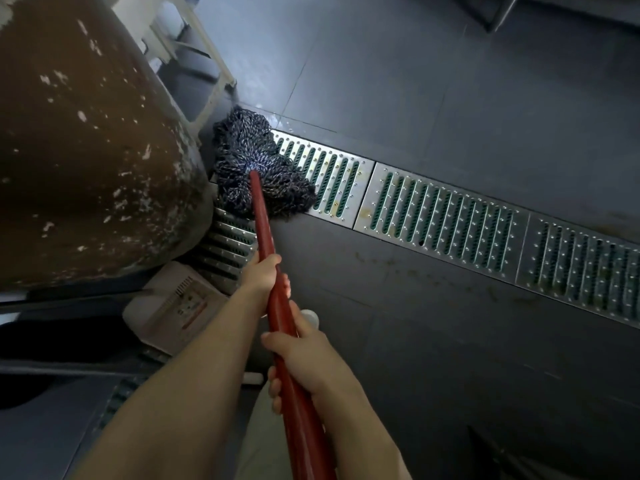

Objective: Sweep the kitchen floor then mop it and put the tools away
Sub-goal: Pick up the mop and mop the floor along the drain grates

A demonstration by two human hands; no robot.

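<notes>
Head view, looking steeply down. Mop: dark blue-grey string mop head [258, 168] lies spread on the floor at the far-left end of a metal drain grate [446, 216], partly over the first grate panel and pressed up beside a large brown, paint-flecked drum [86, 150]. Red mop handle [277, 306] runs from the mop head back toward the camera.

Left hand [263, 275]: fingers wrapped round the handle at the farther grip point, nearer the head. Judged reason: this hand steers and presses the strings into the corner. Right hand [304, 362]: closed round the handle nearer the body, thumb on top. Judged reason: it drives the push and pull. The two hands are set apart along the shaft, which gives leverage at this steep angle.

Floor [450, 341]: dark tile, with faint brownish smears near the grate on the near side. A slight wet glint shows just beyond the mop head. No broom or dustpan in frame.

Other items: pale frame of a stool or rack [194, 57] far left behind the drum; a light-coloured appliance with a printed panel [180, 303] on the floor at near left, just beside the left forearm. A second grate section [225, 244] runs under the drum edge.

Judgement: mopping stage, working the tight corner by the drum; the smeared tiles nearer the camera appear not yet done.
</notes>
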